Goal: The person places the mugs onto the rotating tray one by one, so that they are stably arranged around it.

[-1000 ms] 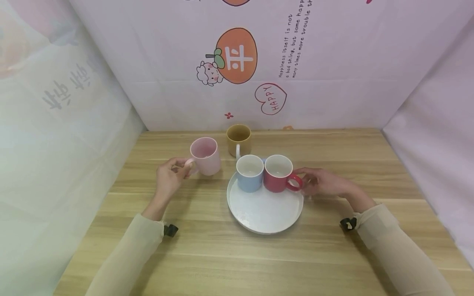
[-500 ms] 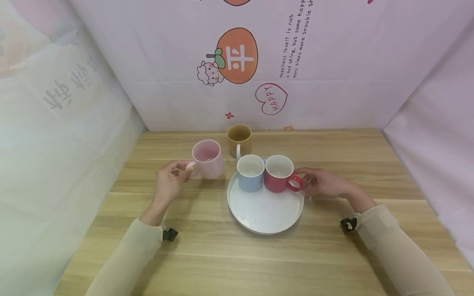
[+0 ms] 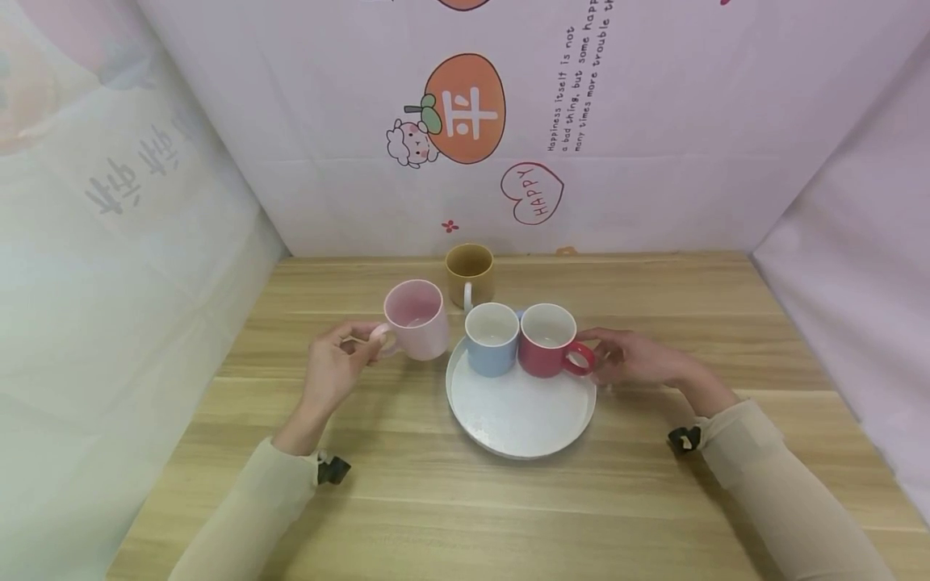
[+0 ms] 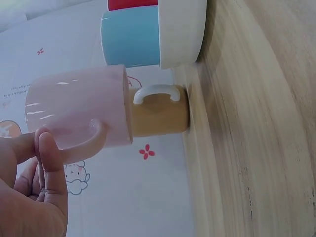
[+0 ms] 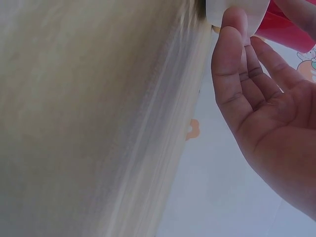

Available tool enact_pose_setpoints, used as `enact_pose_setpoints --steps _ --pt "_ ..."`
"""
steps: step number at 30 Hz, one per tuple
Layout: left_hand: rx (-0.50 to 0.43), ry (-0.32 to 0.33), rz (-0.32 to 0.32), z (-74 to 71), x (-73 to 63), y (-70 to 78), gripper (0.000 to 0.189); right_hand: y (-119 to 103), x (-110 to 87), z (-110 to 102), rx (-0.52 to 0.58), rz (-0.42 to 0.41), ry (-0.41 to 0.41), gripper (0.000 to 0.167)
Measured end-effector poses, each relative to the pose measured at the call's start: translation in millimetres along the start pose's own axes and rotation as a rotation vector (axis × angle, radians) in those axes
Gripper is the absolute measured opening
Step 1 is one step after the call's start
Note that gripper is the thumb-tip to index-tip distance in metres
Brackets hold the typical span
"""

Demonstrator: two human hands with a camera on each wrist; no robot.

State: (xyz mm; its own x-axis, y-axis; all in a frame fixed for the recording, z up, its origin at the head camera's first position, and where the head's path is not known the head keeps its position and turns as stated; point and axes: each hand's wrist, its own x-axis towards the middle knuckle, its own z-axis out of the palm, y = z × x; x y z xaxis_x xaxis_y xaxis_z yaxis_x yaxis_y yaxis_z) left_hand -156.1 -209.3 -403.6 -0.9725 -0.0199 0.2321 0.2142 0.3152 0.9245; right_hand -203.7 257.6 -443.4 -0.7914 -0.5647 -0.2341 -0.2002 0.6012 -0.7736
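Note:
My left hand (image 3: pixel 336 365) pinches the handle of a pink mug (image 3: pixel 427 332) between thumb and fingers. The mug is upright, left of the round white tray (image 3: pixel 519 415), and the left wrist view shows its base raised above the wooden table. On the tray's back half stand a light blue mug (image 3: pixel 492 355) and a red mug (image 3: pixel 541 357), side by side, both white inside. My right hand (image 3: pixel 630 357) rests at the tray's right edge beside the red mug's handle. In the right wrist view its loosely bent fingers (image 5: pixel 229 54) lie against the tray's white side.
A mustard mug (image 3: pixel 475 288) with a white handle stands behind the tray, near the table's back edge. The wooden table (image 3: pixel 465 524) extends in front. Printed white cloth (image 3: pixel 349 161) hangs behind and at both sides.
My left hand has carried the pink mug rightward and a little nearer, closer to the tray. The right hand, the tray and the other mugs have stayed put.

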Motion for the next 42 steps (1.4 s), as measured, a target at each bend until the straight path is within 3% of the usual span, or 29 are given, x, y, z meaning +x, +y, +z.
enact_pose_setpoints --steps 8,17,35,42 --pt "0.042 -0.009 -0.010 0.9 -5.0 4.9 0.019 -2.9 -1.3 0.2 0.012 -0.020 0.008 0.069" --pt "0.010 -0.056 0.026 4.4 -12.7 8.3 0.018 -3.3 -2.0 0.2 0.014 -0.005 -0.003 0.070" --pt "-0.036 -0.127 0.033 18.4 -26.1 22.7 0.017 -3.6 -2.0 1.0 0.037 -0.013 -0.009 0.070" --pt "-0.013 -0.159 0.057 24.1 -31.8 25.1 0.016 -4.2 -1.8 0.6 0.011 -0.016 -0.003 0.069"
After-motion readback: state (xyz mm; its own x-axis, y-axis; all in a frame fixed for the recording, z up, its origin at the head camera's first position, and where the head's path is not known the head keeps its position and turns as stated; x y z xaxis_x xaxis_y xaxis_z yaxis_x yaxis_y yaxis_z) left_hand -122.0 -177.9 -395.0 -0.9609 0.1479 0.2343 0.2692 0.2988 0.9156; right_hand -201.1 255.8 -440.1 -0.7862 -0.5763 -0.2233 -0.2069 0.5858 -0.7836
